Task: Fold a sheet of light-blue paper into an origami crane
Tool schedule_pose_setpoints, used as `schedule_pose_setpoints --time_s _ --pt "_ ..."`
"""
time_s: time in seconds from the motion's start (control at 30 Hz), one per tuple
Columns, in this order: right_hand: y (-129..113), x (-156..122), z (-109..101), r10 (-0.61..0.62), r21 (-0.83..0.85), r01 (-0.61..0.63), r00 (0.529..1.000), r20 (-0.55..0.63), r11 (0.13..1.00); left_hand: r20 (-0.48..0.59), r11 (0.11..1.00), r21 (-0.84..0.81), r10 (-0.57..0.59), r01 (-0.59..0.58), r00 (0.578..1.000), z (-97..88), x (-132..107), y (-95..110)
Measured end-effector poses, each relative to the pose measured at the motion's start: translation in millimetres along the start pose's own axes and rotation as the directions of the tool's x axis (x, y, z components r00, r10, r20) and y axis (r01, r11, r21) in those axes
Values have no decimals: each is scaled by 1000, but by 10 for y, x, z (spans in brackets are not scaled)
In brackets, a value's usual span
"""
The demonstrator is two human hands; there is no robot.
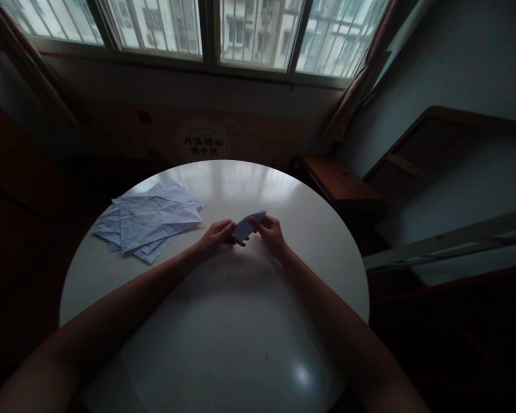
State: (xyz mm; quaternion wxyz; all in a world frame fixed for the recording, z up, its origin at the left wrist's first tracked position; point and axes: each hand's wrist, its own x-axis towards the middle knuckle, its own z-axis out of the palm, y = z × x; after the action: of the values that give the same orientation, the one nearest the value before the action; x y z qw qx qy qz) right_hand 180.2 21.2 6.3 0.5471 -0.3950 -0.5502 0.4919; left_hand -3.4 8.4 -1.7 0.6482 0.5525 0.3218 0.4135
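Between my two hands is a small folded piece of white paper [243, 228], held tilted over the middle of the round table. My left hand [218, 234] grips its left end, the thumb near its edge and some fingertips showing beneath. On the other side, my right hand [269, 231] pinches the paper's right part, thumb on the near face. Several creased sheets of paper [159, 215] lie in an overlapping pile on the table, to the left of my left hand.
The white round table [223, 344] has a glossy top. Beyond its right edge stands a brown wooden bench or low table [337, 178]. A barred window [253, 34] spans the far wall, above a board with printed characters [204, 143]. Curtains [348, 106] hang beside it.
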Motion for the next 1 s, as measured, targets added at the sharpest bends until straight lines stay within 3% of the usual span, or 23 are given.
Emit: schedule_pose_setpoints --time_s 0.2,0.43,0.57,0.67,1.0 --pt "-7 -16 14 -17 -7 17 999 29 1000 45 998 39 -51 49 998 -65 -5 52" --pt "50 7 -8 11 0 -11 996 93 1000 3 999 37 -33 33 999 -51 -13 55" --pt "112 32 -1 41 73 -45 998 55 996 -25 998 51 28 -26 999 -49 -3 48" --pt "143 22 18 0 75 -1 1000 20 997 -53 994 76 84 -80 995 -41 20 27" --pt "81 -58 69 -26 -19 29 988 152 999 -98 970 137 217 -203 971 -21 44 -40"
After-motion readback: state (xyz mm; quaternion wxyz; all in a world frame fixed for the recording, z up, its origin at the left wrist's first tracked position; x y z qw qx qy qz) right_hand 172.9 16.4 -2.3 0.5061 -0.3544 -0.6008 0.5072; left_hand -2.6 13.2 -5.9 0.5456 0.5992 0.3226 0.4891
